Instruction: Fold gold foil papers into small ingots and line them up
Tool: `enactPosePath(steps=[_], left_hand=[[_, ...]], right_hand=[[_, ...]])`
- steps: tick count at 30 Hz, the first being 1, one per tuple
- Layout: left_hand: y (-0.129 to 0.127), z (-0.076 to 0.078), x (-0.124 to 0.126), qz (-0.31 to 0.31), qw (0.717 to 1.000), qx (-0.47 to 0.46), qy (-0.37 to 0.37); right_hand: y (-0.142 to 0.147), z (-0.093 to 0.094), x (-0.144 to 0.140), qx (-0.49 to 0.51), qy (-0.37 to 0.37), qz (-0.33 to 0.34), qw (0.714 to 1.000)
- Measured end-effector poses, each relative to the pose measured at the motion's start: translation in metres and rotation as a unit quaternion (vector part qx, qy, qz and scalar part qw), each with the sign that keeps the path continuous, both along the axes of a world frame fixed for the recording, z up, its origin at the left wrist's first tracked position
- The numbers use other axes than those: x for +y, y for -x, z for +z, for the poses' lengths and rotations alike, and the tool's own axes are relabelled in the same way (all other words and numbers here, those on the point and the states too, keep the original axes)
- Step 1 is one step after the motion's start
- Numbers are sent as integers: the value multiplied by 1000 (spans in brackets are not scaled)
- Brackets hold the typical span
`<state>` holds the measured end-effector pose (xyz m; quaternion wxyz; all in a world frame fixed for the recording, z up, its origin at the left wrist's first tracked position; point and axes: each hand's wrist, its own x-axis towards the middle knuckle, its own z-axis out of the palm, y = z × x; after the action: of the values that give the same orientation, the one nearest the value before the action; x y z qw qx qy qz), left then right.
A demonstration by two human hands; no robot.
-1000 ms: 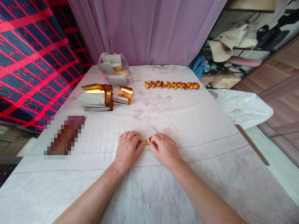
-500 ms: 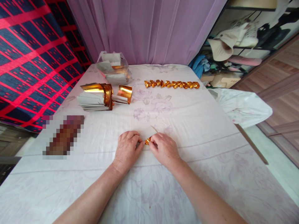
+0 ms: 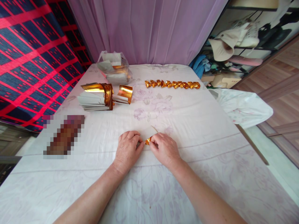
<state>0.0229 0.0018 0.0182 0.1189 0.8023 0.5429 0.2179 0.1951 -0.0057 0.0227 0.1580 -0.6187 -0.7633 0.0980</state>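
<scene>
A sheet of gold foil paper (image 3: 148, 141), pale on its back, lies on the table between my hands with its near edge folded up to show gold. My left hand (image 3: 129, 144) pinches its left end, fingers curled. At the other end, my right hand (image 3: 165, 147) grips the paper between thumb and bent fingers. The paper's far part rises pale behind my fingertips. Much of the sheet is hidden by both hands.
Behind on the left lie a fanned stack of gold foil paper (image 3: 94, 101) and a plastic bag (image 3: 114, 68) of more sheets. A row of folded gold pieces (image 3: 173, 84) runs along the back right. A blurred-out item (image 3: 64, 135) lies at the left on the flowered tablecloth (image 3: 149, 193).
Hardly anything differs. Both hands keep their grip on the gold paper in the same place, and the whole view has shifted very slightly.
</scene>
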Motion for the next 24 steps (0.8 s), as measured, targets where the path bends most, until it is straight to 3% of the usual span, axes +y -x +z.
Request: enactPosePath(steps=[10,17,24], left_hand=[[2,-2,0,-11,1000,-8,-11],[12,7,-14,-105,988,42,-101],[14,15,-19,-117,983,96,-103]], right_hand=[[0,0,0,8,7,0,1000],[-2,-2,0,31,-2,4,999],[-2,-1,0,31,-3,6,999]])
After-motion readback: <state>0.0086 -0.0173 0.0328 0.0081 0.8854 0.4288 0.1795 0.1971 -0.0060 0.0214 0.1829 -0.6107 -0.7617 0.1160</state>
